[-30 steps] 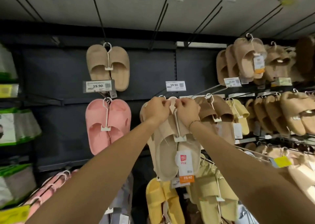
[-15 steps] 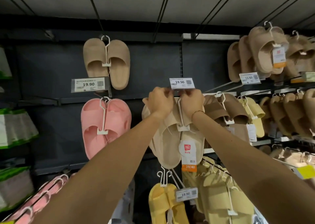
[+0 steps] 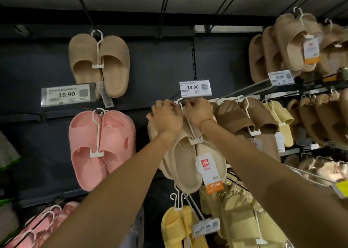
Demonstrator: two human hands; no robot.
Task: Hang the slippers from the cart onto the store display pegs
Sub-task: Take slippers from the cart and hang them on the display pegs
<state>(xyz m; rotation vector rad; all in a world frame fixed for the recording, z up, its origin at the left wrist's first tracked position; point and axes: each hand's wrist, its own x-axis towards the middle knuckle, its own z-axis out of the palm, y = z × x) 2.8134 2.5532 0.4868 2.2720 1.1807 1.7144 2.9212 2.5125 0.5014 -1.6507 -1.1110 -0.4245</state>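
Observation:
A pair of beige slippers (image 3: 188, 164) hangs on a white plastic hanger (image 3: 194, 134) with a white and orange size tag (image 3: 210, 172). My left hand (image 3: 167, 117) and my right hand (image 3: 198, 112) both pinch the hanger's hook at its top, right under the 19.90 price label (image 3: 194, 88). The hook sits at the tip of a dark display peg (image 3: 177, 98), mostly hidden behind my fingers. I cannot tell whether the hook is over the peg. The cart is out of view.
Tan slippers (image 3: 99, 63) and pink slippers (image 3: 101, 149) hang on pegs to the left. Brown slippers (image 3: 244, 117) hang close on the right, with tan (image 3: 290, 46) and yellow pairs (image 3: 280, 123) beyond. Yellow slippers (image 3: 178, 227) hang below. Bare dark back panel (image 3: 160, 68) lies above my hands.
Both hands have lifted the beige pair upward, from level with the brown slippers to just under the 19.90 label. The view has moved closer to the display.

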